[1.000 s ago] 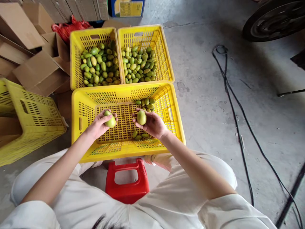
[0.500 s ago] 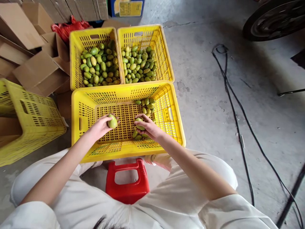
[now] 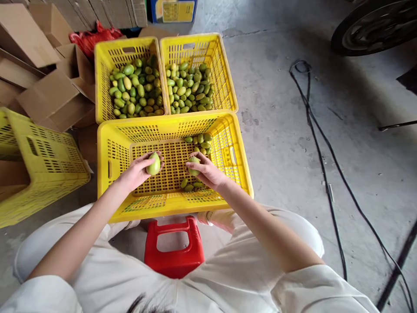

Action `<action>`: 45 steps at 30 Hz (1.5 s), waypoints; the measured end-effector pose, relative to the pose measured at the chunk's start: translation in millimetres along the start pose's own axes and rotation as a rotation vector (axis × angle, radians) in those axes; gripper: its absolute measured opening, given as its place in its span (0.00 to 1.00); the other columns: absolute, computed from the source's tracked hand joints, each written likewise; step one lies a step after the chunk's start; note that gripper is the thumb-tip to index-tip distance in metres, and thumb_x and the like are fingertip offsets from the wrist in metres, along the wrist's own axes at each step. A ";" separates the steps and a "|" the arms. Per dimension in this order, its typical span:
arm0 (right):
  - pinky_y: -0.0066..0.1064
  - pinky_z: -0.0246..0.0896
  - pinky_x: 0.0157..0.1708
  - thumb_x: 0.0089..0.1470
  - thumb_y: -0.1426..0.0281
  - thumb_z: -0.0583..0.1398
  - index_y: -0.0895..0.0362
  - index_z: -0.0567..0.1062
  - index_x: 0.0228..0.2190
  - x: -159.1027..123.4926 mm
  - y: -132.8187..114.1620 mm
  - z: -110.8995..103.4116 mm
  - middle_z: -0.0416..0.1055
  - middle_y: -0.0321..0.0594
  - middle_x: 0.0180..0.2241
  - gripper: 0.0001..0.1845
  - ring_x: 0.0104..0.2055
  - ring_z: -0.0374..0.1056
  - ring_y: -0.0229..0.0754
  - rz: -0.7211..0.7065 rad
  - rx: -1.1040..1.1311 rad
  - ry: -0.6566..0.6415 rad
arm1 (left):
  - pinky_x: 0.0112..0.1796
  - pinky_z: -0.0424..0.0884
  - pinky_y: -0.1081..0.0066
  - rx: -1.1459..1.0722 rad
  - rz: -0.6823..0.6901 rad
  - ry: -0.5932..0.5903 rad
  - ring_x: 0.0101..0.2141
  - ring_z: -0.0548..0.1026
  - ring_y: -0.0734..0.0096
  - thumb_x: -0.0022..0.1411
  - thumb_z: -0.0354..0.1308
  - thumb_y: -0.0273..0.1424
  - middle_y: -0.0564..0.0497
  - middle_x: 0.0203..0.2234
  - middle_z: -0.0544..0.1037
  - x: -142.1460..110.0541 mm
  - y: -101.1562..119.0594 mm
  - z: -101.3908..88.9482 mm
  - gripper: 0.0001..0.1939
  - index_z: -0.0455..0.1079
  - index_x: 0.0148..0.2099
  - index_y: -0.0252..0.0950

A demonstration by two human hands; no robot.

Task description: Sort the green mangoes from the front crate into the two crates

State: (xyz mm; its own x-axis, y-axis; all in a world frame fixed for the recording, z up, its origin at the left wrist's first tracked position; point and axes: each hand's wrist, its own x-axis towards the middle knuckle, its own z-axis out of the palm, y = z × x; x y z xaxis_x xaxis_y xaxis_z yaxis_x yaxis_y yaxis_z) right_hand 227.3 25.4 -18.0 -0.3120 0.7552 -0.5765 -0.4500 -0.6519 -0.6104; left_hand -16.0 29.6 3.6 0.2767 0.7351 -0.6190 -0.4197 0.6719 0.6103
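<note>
Over the near yellow crate (image 3: 169, 212), my left hand (image 3: 139, 171) is closed around a pale green oval fruit (image 3: 153, 165). My right hand (image 3: 210, 172) grips another green fruit (image 3: 193, 166) above the crate's right half. Inside that crate, a small group of green fruits (image 3: 203, 143) lies at the back right, and a few more fruits (image 3: 189, 187) rest just below my right hand. The middle of the crate's slotted floor shows between my hands. Parts of my right fingers are hidden behind the fruit they hold.
Two yellow crates, one at left (image 3: 99, 82) and one at right (image 3: 230, 82), hold many green fruits behind the near crate. Another yellow crate (image 3: 55, 148) and cardboard boxes (image 3: 52, 95) stand left. A red stool (image 3: 174, 261) is between my legs. Black cable (image 3: 321, 134) lies right, below a wheel (image 3: 368, 30).
My right hand has lifted slightly with its fruit, away from the fruits on the crate floor. The fruit in my left hand has turned a little and stands more upright.
</note>
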 end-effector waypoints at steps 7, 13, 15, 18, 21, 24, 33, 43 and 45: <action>0.25 0.60 0.20 0.38 0.66 0.70 0.56 0.68 0.27 4.0 2.6 -4.1 0.68 0.31 0.21 0.17 0.21 0.62 0.33 0.126 -0.131 0.182 | 0.19 0.70 0.74 0.134 -0.286 -0.196 0.25 0.76 0.69 0.57 0.65 0.39 0.48 0.29 0.75 -4.5 -22.2 7.4 0.14 0.71 0.38 0.32; 0.36 0.71 0.32 0.50 0.64 0.58 0.56 0.72 0.35 8.3 -8.5 -11.1 0.73 0.40 0.30 0.10 0.32 0.71 0.42 0.126 0.267 0.146 | 0.17 0.65 0.74 -0.030 -0.355 0.033 0.23 0.73 0.69 0.65 0.48 0.33 0.43 0.26 0.74 -1.1 -22.1 12.4 0.13 0.70 0.38 0.30; 0.38 0.71 0.36 0.49 0.67 0.58 0.55 0.72 0.38 7.7 -12.4 -9.8 0.75 0.42 0.35 0.13 0.38 0.72 0.45 0.082 0.264 0.106 | 0.26 0.73 0.69 -0.102 -0.245 0.139 0.29 0.76 0.65 0.62 0.48 0.27 0.42 0.30 0.76 0.7 -15.9 10.0 0.10 0.70 0.40 0.31; 0.35 0.71 0.36 0.49 0.69 0.61 0.53 0.72 0.39 5.5 -15.0 -6.1 0.75 0.39 0.37 0.12 0.38 0.71 0.43 0.050 0.190 0.056 | 0.35 0.75 0.65 -0.152 -0.085 0.169 0.36 0.78 0.64 0.61 0.54 0.25 0.45 0.36 0.77 1.9 -7.4 6.0 0.07 0.69 0.42 0.34; 0.25 0.65 0.25 0.46 0.69 0.66 0.54 0.70 0.33 2.6 -11.9 -3.4 0.70 0.33 0.29 0.12 0.29 0.67 0.35 0.091 0.157 0.012 | 0.31 0.74 0.71 -0.104 -0.040 0.072 0.32 0.77 0.69 0.59 0.60 0.28 0.47 0.35 0.76 1.4 -5.4 4.7 0.09 0.70 0.43 0.33; 0.18 0.51 0.16 0.38 0.72 0.71 0.55 0.67 0.28 0.7 -4.2 -3.2 0.64 0.29 0.24 0.19 0.23 0.60 0.30 0.152 0.159 0.006 | 0.22 0.68 0.77 -0.021 -0.107 0.038 0.25 0.74 0.74 0.58 0.61 0.29 0.49 0.29 0.75 0.3 -9.9 6.3 0.08 0.69 0.41 0.32; 0.30 0.68 0.24 0.55 0.66 0.57 0.54 0.71 0.35 5.6 8.2 -8.3 0.71 0.38 0.27 0.06 0.29 0.69 0.40 0.244 0.127 0.212 | 0.21 0.71 0.70 0.059 -0.348 0.196 0.23 0.76 0.65 0.62 0.50 0.26 0.45 0.26 0.76 2.0 -10.2 5.2 0.08 0.69 0.41 0.32; 0.29 0.70 0.35 0.39 0.76 0.67 0.51 0.67 0.34 0.8 -4.8 -6.8 0.69 0.28 0.30 0.20 0.32 0.68 0.34 0.031 0.137 0.143 | 0.32 0.75 0.75 -0.047 0.003 0.224 0.29 0.76 0.76 0.55 0.63 0.19 0.49 0.31 0.76 3.2 0.3 1.0 0.05 0.72 0.35 0.31; 0.30 0.70 0.35 0.35 0.78 0.67 0.51 0.65 0.33 3.8 5.2 -8.9 0.68 0.28 0.29 0.24 0.31 0.69 0.34 0.051 0.098 0.164 | 0.27 0.74 0.75 0.068 -0.139 0.230 0.25 0.75 0.75 0.54 0.65 0.21 0.48 0.28 0.76 3.4 -8.5 -1.2 0.05 0.71 0.33 0.30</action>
State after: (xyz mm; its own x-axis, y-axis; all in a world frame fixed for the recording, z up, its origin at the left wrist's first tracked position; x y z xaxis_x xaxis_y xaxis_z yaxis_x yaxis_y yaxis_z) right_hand 231.2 24.2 -28.2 -0.2000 0.6947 -0.6909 -0.5191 -0.6732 -0.5266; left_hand -12.5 26.4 -4.3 0.1211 0.6005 -0.7904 -0.3302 0.7753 0.5384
